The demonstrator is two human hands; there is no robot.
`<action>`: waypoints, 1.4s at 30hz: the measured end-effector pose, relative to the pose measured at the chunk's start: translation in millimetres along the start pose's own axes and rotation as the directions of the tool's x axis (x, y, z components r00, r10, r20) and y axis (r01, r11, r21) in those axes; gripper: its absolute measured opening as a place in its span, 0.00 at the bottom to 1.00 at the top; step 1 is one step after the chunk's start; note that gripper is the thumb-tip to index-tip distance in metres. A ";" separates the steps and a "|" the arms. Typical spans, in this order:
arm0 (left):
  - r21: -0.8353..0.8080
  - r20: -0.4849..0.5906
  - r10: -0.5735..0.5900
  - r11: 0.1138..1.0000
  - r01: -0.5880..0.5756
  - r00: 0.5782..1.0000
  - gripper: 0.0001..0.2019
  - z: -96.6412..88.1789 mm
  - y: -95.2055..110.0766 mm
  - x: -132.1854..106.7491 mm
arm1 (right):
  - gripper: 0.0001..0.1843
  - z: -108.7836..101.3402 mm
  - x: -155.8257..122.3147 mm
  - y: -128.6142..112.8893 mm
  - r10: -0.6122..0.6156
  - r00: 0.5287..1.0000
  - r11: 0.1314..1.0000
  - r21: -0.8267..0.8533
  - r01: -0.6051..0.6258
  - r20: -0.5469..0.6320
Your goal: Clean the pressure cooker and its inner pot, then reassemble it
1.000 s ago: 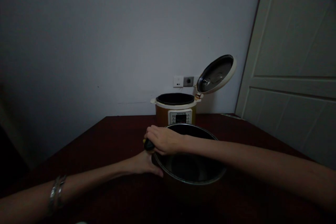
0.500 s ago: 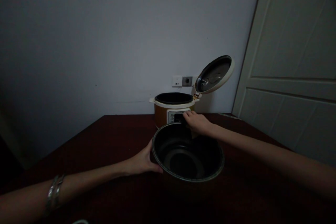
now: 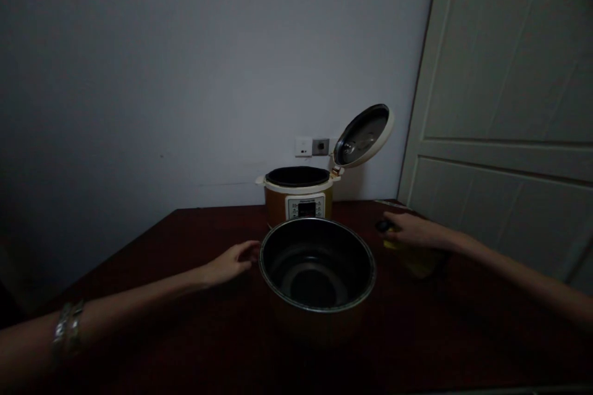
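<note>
A dark metal inner pot (image 3: 317, 302) stands empty in the middle of the dark red table (image 3: 185, 333). My left hand (image 3: 231, 262) hovers just left of the pot's rim, fingers loosely curled and apart, holding nothing. My right hand (image 3: 412, 229) is out to the right of the pot, closed over the top of a yellowish bottle (image 3: 419, 259) with a dark cap; the bottle's base is near the table, and dim light hides whether it rests on it. Behind the pot sits an orange and white rice cooker (image 3: 299, 200) with its lid (image 3: 364, 134) swung up.
A plain wall with a socket plate (image 3: 312, 147) rises behind the table. A pale panelled door (image 3: 504, 136) stands at the right, close to the table's far right corner. I wear metal bangles (image 3: 67, 330) on my left wrist. The room is dim.
My left hand let go of the pot's side and drew slightly back. My right hand moved from the pot's left rim across to the right with the capped bottle.
</note>
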State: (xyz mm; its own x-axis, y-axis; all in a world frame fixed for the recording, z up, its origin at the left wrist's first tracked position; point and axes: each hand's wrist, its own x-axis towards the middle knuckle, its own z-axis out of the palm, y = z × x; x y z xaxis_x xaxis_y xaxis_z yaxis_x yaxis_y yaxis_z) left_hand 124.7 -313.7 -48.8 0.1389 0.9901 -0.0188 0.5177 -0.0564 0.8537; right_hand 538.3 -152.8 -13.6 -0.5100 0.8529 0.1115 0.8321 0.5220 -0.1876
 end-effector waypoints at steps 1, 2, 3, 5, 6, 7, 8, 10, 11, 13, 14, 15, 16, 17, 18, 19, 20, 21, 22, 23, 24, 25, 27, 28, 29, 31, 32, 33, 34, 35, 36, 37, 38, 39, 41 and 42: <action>0.015 -0.063 -0.036 0.999 0.037 0.997 0.24 -3.1 1.7 4.5 | 0.20 11.3 -2.8 4.3 -0.001 0.999 1.000 0.021 0.001 0.046; 0.020 -0.113 -0.076 0.997 0.079 0.991 0.21 -5.5 4.2 9.2 | 0.23 22.7 -6.0 6.5 0.000 0.996 0.999 0.034 -0.003 0.089; 0.013 -0.144 -0.121 0.992 0.124 0.982 0.20 -7.2 7.5 13.9 | 0.27 33.2 -9.6 6.7 -0.001 0.993 0.999 0.045 -0.005 0.122; -0.024 -0.148 -0.209 0.978 0.208 0.967 0.21 -8.9 15.8 22.1 | 0.33 49.0 -17.4 2.9 -0.010 0.987 0.996 0.090 -0.005 0.162; -0.038 -0.135 -0.239 0.971 0.236 0.962 0.21 -9.0 20.4 25.2 | 0.35 53.4 -21.1 -0.1 -0.026 0.982 0.993 0.119 0.004 0.187; -0.041 -0.120 -0.256 0.967 0.253 0.959 0.22 -8.8 25.1 27.6 | 0.36 55.3 -24.2 -3.5 -0.051 0.975 0.988 0.151 0.018 0.216; -0.032 -0.103 -0.266 0.964 0.264 0.958 0.21 -8.2 29.5 29.3 | 0.35 54.7 -26.7 -6.7 -0.080 0.968 0.982 0.184 0.035 0.239; 0.010 -0.066 -0.285 0.958 0.286 0.956 0.22 -6.6 37.1 30.8 | 0.32 47.9 -29.0 -12.8 -0.128 0.969 0.968 0.239 0.076 0.211; 0.041 -0.054 -0.293 0.955 0.295 0.955 0.22 -5.5 40.2 30.9 | 0.31 42.9 -29.1 -15.7 -0.147 0.977 0.959 0.264 0.102 0.154; 0.111 -0.035 -0.311 0.943 0.313 0.950 0.23 -3.3 45.3 30.4 | 0.29 32.6 -28.1 -21.8 -0.139 0.990 0.932 0.341 0.119 0.035; 0.146 -0.024 -0.319 0.936 0.319 0.947 0.24 -2.2 47.5 30.0 | 0.30 28.4 -27.5 -25.3 -0.104 0.994 0.908 0.411 0.085 0.025; 0.184 -0.016 -0.327 0.928 0.325 0.945 0.23 -1.2 49.5 29.7 | 0.31 25.4 -27.2 -29.2 -0.065 0.996 0.865 0.501 0.025 0.063; 0.224 -0.013 -0.334 0.918 0.329 0.942 0.23 -0.3 51.4 29.5 | 0.33 23.7 -27.3 -33.2 -0.034 0.990 0.801 0.596 -0.055 0.137; 0.266 -0.013 -0.339 0.906 0.330 0.941 0.21 0.4 53.2 29.5 | 0.35 23.4 -27.8 -37.3 -0.018 0.975 0.722 0.678 -0.141 0.221; 0.307 -0.017 -0.335 0.895 0.324 0.942 0.19 0.9 54.6 29.8 | 0.37 24.1 -28.7 -41.4 -0.021 0.957 0.639 0.740 -0.209 0.288; 0.343 -0.022 -0.326 0.885 0.314 0.945 0.17 1.1 55.7 30.2 | 0.38 25.8 -29.8 -45.2 -0.035 0.945 0.568 0.784 -0.249 0.326; 0.373 -0.028 -0.315 0.877 0.302 0.949 0.15 1.0 56.3 30.9 | 0.39 27.9 -31.0 -48.6 -0.049 0.941 0.513 0.816 -0.265 0.336; 0.395 -0.031 -0.303 0.871 0.291 0.952 0.14 0.6 56.4 31.8 | 0.40 30.2 -32.2 -51.6 -0.053 0.942 0.471 0.841 -0.268 0.330; 0.408 -0.033 -0.295 0.868 0.282 0.955 0.13 0.0 55.9 32.8 | 0.40 32.4 -33.2 -54.3 -0.052 0.946 0.439 0.858 -0.267 0.321; 0.416 -0.034 -0.291 0.866 0.278 0.956 0.13 -0.7 55.1 33.7 | 0.39 34.1 -34.0 -56.6 -0.051 0.949 0.413 0.872 -0.264 0.312; 0.423 -0.033 -0.289 0.863 0.275 0.957 0.13 -1.5 54.1 34.6 | 0.39 35.3 -34.6 -58.7 -0.043 0.951 0.391 0.881 -0.265 0.305; 0.434 -0.036 -0.282 0.860 0.269 0.959 0.12 -2.2 53.2 35.3 | 0.38 35.6 -35.0 -60.8 -0.026 0.953 0.376 0.886 -0.272 0.303; 0.469 -0.047 -0.242 0.851 0.236 0.969 0.11 -3.6 52.7 35.5 | 0.37 33.5 -35.5 -64.9 0.005 0.949 0.367 0.882 -0.295 0.315; 0.490 -0.055 -0.219 0.844 0.217 0.974 0.10 -4.3 54.0 34.8 | 0.37 30.8 -35.8 -66.8 0.013 0.947 0.368 0.879 -0.302 0.320; 0.510 -0.061 -0.199 0.836 0.202 0.978 0.09 -5.4 56.7 33.6 | 0.37 26.8 -36.1 -68.5 0.015 0.947 0.371 0.878 -0.304 0.322; 0.538 -0.068 -0.168 0.824 0.178 0.983 0.08 -9.0 67.5 29.8 | 0.36 14.6 -37.0 -70.8 0.004 0.946 0.379 0.875 -0.301 0.324; 0.545 -0.072 -0.157 0.821 0.170 0.985 0.08 -11.9 75.8 27.3 | 0.35 5.9 -37.4 -71.3 0.003 0.947 0.381 0.876 -0.297 0.320; 0.550 -0.082 -0.143 0.819 0.164 0.986 0.08 -15.5 86.1 24.5 | 0.34 -4.4 -37.8 -71.5 0.005 0.950 0.384 0.877 -0.289 0.311; 0.552 -0.094 -0.132 0.818 0.162 0.987 0.08 -19.9 98.2 21.7 | 0.33 -16.6 -38.1 -71.5 0.006 0.955 0.391 0.878 -0.275 0.296; 0.545 -0.114 -0.125 0.821 0.167 0.986 0.09 -25.0 111.6 18.7 | 0.32 -30.4 -38.1 -71.4 0.001 0.961 0.402 0.880 -0.252 0.275; 0.528 -0.126 -0.140 0.829 0.186 0.982 0.09 -30.9 126.1 16.0 | 0.30 -45.6 -37.6 -71.6 -0.006 0.969 0.416 0.882 -0.222 0.247; 0.499 -0.110 -0.175 0.842 0.207 0.978 0.09 -37.6 141.0 13.7 | 0.27 -61.9 -36.2 -72.3 -0.011 0.976 0.432 0.882 -0.190 0.216; 0.453 -0.103 -0.209 0.860 0.233 0.972 0.10 -45.5 155.7 12.3 | 0.24 -79.0 -33.6 -73.7 -0.012 0.982 0.450 0.878 -0.161 0.186; 0.417 -0.099 -0.242 0.870 0.261 0.965 0.11 -55.0 169.6 12.3 | 0.20 -96.3 -29.0 -75.9 -0.003 0.988 0.466 0.874 -0.138 0.157; 0.367 -0.112 -0.205 0.901 0.232 0.972 0.13 -80.2 193.2 19.9 | 0.14 -130.3 -12.1 -82.7 0.041 0.995 0.497 0.862 -0.099 0.091; 0.360 -0.119 -0.173 0.910 0.205 0.978 0.15 -96.4 202.4 28.5 | 0.11 -146.6 1.0 -86.9 0.057 0.997 0.521 0.850 -0.078 0.057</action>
State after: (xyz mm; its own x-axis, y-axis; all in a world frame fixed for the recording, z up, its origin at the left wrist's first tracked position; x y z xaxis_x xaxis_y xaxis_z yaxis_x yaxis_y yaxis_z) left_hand 152.1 -284.6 173.7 -0.0548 0.9930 -0.1042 0.8034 0.1059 0.5859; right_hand 497.5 -196.9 145.9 -0.4736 0.8796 0.0449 0.2879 0.2029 -0.9359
